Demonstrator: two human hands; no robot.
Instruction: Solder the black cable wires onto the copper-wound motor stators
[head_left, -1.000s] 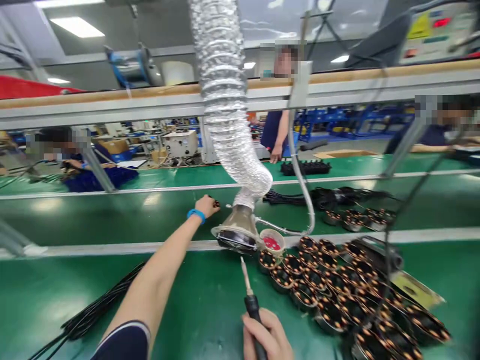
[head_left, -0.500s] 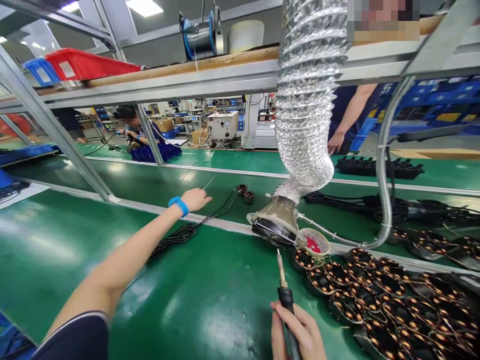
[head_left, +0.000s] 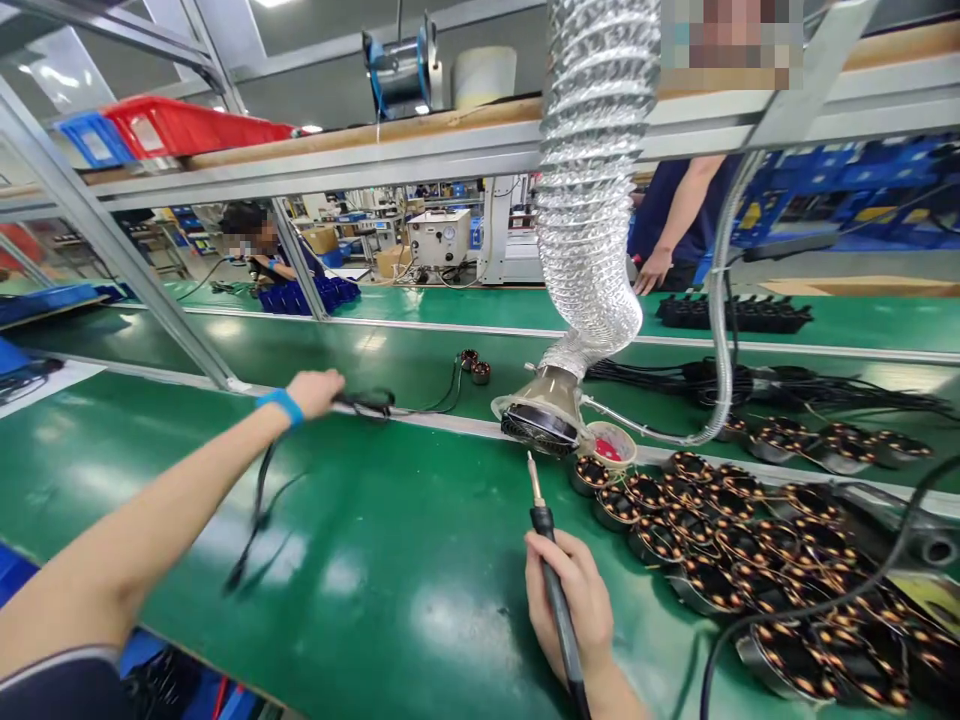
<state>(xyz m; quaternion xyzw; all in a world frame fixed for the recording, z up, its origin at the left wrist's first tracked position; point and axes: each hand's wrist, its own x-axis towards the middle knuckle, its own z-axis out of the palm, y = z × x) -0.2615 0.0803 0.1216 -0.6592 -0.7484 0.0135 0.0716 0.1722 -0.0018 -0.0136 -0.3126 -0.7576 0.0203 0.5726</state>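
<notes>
My left hand [head_left: 316, 392], with a blue band on its wrist, is closed on a bundle of black cable [head_left: 365, 402] above the green bench. One end of the cable hangs down below my wrist, and the other runs toward two small copper-wound stator coils [head_left: 480, 372]. My right hand [head_left: 571, 590] grips a soldering iron [head_left: 551, 560] with its tip pointing up and away. Just beyond that tip is a fume extractor hood [head_left: 541, 420] on a silver duct. Many copper-wound stators [head_left: 697, 530] lie right of the iron.
A roll of tape [head_left: 611, 446] stands beside the hood. Black cables [head_left: 667, 378] lie behind it. The iron's cord [head_left: 810, 610] loops over the stators at right. A metal shelf [head_left: 450, 150] crosses above the bench. Two other people are beyond it, one person's hand [head_left: 654, 270] near a black rack.
My left hand has closed on the cable bundle and pulled it left, lifting it off the bench. My right hand with the soldering iron has risen a little in view.
</notes>
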